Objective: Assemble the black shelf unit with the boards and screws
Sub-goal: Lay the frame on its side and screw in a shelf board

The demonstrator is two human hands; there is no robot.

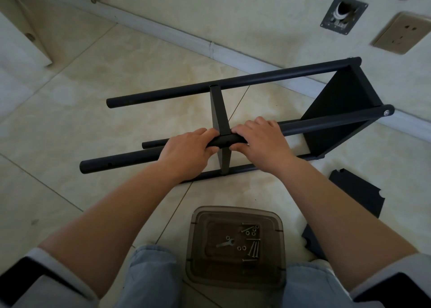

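The shelf frame (pixel 233 112) lies on its side on the tiled floor (pixel 70 121). Left hand (pixel 186 149) and right hand (pixel 261 142) each curl their fingers round the near top pole (pixel 225 142), either side of the middle board (pixel 220 121). The poles look rigid, smooth and probably light; gripping beside the joint seems soundest. Screws (pixel 253 249) lie in a tray (pixel 198 249) near the knees. No brand, label or writing is legible.

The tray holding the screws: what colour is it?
The tray is translucent smoky brown-grey, seen in the head view on the floor between the knees.
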